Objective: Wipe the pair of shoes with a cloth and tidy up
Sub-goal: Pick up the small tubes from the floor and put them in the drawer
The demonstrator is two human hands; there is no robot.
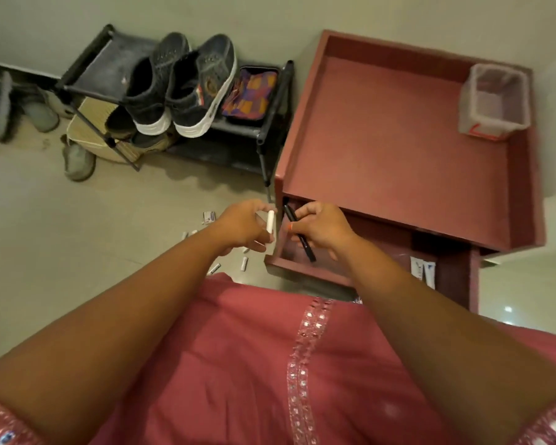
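Over beige tile floor (77,220), beside the open maroon wooden drawer (302,268), my left hand (241,226) pinches a white tube (270,221), my right hand (321,228) grips a black pen (299,232); dark perforated shoes (180,88) sit on the black rack (87,75), drawer contents partly hidden.

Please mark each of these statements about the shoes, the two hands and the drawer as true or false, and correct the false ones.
1. The pair of dark shoes stands on the top shelf of the black rack. True.
2. The left hand holds a black pen. False: it holds a small white tube; the black pen is in the right hand.
3. The right hand is over the open drawer of the red cabinet. True.
4. The clear plastic bin stands on the floor beside the rack. False: it stands on top of the red cabinet.
5. Small white items lie on the floor near the drawer. True.
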